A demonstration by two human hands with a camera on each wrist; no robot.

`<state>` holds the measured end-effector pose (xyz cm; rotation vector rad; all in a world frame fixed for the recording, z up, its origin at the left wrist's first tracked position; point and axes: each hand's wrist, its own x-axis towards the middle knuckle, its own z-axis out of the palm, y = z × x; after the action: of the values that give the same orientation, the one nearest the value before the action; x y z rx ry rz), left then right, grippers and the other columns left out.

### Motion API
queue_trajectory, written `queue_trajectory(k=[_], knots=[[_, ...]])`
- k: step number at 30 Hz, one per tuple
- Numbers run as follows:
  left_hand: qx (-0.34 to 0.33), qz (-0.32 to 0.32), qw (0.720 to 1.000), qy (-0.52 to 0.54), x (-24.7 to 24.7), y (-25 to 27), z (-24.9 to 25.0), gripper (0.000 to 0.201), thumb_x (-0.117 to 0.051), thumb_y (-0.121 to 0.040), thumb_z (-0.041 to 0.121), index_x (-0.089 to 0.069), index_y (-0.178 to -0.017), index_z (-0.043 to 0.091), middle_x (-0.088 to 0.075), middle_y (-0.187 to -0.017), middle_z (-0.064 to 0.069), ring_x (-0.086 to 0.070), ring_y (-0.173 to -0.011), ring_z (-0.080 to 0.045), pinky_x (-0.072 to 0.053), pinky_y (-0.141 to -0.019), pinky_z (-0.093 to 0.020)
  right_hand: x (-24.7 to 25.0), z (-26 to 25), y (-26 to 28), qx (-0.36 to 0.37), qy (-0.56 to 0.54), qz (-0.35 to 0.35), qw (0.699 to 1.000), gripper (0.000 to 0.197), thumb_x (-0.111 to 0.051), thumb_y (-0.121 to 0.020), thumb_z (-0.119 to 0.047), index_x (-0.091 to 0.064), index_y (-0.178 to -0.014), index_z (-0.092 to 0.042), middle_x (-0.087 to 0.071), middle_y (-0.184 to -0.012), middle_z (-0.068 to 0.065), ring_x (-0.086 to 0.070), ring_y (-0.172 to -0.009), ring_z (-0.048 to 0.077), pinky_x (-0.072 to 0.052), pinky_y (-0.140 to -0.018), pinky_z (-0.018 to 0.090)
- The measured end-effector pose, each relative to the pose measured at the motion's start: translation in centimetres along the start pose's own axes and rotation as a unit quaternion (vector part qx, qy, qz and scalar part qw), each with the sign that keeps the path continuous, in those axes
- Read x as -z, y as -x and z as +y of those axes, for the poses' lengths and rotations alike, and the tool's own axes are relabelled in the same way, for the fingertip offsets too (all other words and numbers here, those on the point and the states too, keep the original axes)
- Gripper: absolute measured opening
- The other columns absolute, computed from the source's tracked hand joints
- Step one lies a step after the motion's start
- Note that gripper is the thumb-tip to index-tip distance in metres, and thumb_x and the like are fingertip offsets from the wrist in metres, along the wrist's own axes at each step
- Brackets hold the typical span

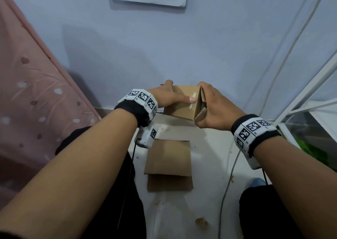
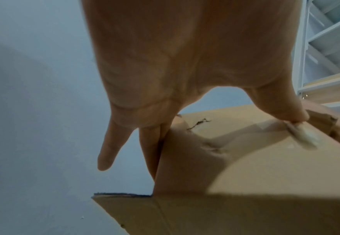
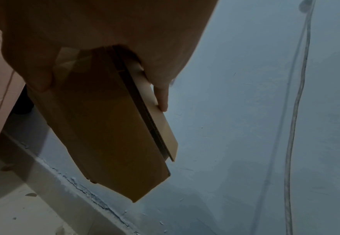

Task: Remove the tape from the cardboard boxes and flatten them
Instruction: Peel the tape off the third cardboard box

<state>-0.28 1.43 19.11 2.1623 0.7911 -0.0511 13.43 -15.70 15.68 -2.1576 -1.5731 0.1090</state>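
Cardboard box held aloft between left hand and right hand (both gripping its ends).

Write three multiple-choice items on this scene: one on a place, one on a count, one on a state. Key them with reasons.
1. Where does the flattened cardboard lie?
A. on the floor between the knees
B. on the bed
C. against the wall

2. How many hands hold the cardboard box?
A. none
B. one
C. two

3. The tape strip on the held box is
A. smooth and sealed
B. partly peeled and crumpled
C. gone

Key: 1 A, it lies flat below the wrists; 2 C, the left hand and right hand grip opposite ends; 3 B, a crumpled piece sticks up beside the left thumb.
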Motion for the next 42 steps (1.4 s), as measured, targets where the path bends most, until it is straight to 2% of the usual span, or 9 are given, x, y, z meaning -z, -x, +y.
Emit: queue_trajectory(k=[7, 12, 15, 17, 22, 26, 30, 38, 42], knots=[[-0.002, -0.006, 1.0, -0.012, 0.1, -0.1, -0.1, 0.144, -0.068, -0.043, 0.089, -0.016, -0.16, 0.022, -0.04, -0.156, -0.006, -0.045, -0.139, -0.027, -0.034, -0.118, -0.047, -0.2, -0.2, 0.3, -0.008, -0.011, 0.003, 1.0, 0.087, -0.082, -0.062, -0.018, -0.034, -0.134, -0.02, -0.043, -0.106, -0.004, -0.044, -0.081, 0.003, -0.035, -0.063, 0.018], [-0.009, 0.008, 0.999, 0.037, -0.2, -0.6, -0.3, 0.109, -0.066, -0.082, 0.071, -0.011, -0.163, 0.023, -0.028, -0.165, -0.005, -0.034, -0.149, -0.026, -0.029, -0.12, -0.045, 0.2, -0.1, 0.1, -0.018, -0.01, 0.014, 1.0, 0.08, -0.081, -0.06, -0.018, -0.036, -0.126, -0.022, -0.045, -0.1, -0.004, -0.046, -0.077, 0.008, -0.04, -0.06, 0.026], [-0.003, -0.011, 0.999, 0.036, -1.2, -0.4, 0.0, 0.123, -0.062, -0.072, 0.085, -0.003, -0.163, 0.026, -0.029, -0.164, -0.004, -0.038, -0.145, -0.028, -0.036, -0.114, -0.047, 0.2, -0.3, 0.1, -0.007, 0.019, 0.008, 1.0, 0.077, -0.079, -0.057, -0.022, -0.036, -0.12, -0.027, -0.043, -0.103, -0.007, -0.046, -0.08, 0.017, -0.045, -0.063, 0.034], [-0.011, 0.002, 1.0, 0.014, -1.8, -0.4, 0.1, 0.128, -0.069, -0.069, 0.081, -0.002, -0.162, 0.024, -0.037, -0.158, -0.005, -0.045, -0.138, -0.027, -0.04, -0.11, -0.042, 0.1, -0.3, 0.1, -0.009, 0.024, 0.0, 1.0, 0.083, -0.08, -0.058, -0.026, -0.034, -0.127, -0.026, -0.041, -0.109, -0.009, -0.046, -0.087, 0.018, -0.047, -0.068, 0.035], [-0.036, 0.045, 0.998, -0.005, -1.6, -0.6, 0.3, 0.14, -0.07, -0.046, 0.089, -0.02, -0.16, 0.024, -0.043, -0.154, -0.005, -0.05, -0.134, -0.024, -0.04, -0.114, -0.044, 0.7, -0.4, 0.2, -0.009, 0.011, 0.008, 1.0, 0.091, -0.086, -0.06, -0.022, -0.034, -0.135, -0.02, -0.044, -0.112, -0.003, -0.047, -0.091, 0.017, -0.037, -0.064, 0.024], [-0.052, 0.037, 0.998, 0.022, -1.2, -0.7, 0.1, 0.103, -0.078, -0.075, 0.065, -0.031, -0.156, 0.025, -0.05, -0.146, -0.004, -0.054, -0.125, -0.023, -0.044, -0.107, -0.036, 0.6, -0.5, 0.3, -0.01, -0.005, 0.008, 1.0, 0.082, -0.087, -0.058, -0.022, -0.037, -0.123, -0.022, -0.046, -0.107, -0.001, -0.05, -0.086, 0.019, -0.042, -0.062, 0.028], [-0.061, 0.039, 0.996, 0.056, -0.9, -0.8, -0.1, 0.091, -0.079, -0.079, 0.055, -0.037, -0.153, 0.026, -0.055, -0.132, -0.002, -0.056, -0.112, -0.019, -0.045, -0.093, -0.03, 0.6, -0.4, 0.4, -0.01, -0.01, 0.011, 1.0, 0.086, -0.087, -0.057, -0.022, -0.036, -0.127, -0.021, -0.045, -0.108, -0.001, -0.047, -0.087, 0.018, -0.039, -0.064, 0.028], [-0.061, 0.043, 0.992, 0.101, -0.5, -0.8, -0.6, 0.083, -0.084, -0.073, 0.056, -0.048, -0.144, 0.034, -0.058, -0.13, -0.004, -0.063, -0.114, -0.023, -0.052, -0.103, -0.043, 0.5, -0.1, 0.4, -0.009, -0.023, 0.019, 1.0, 0.082, -0.086, -0.058, -0.018, -0.036, -0.124, -0.021, -0.044, -0.105, -0.003, -0.043, -0.08, 0.011, -0.035, -0.062, 0.023], [-0.078, 0.06, 0.99, 0.1, -0.7, -0.5, -0.5, 0.062, -0.07, -0.086, 0.059, -0.051, -0.14, 0.037, -0.059, -0.131, -0.005, -0.065, -0.108, -0.023, -0.058, -0.092, -0.041, 0.9, 0.0, 0.4, -0.006, -0.013, 0.031, 0.999, 0.076, -0.083, -0.059, -0.017, -0.037, -0.12, -0.021, -0.045, -0.102, -0.002, -0.043, -0.077, 0.007, -0.035, -0.059, 0.025]])
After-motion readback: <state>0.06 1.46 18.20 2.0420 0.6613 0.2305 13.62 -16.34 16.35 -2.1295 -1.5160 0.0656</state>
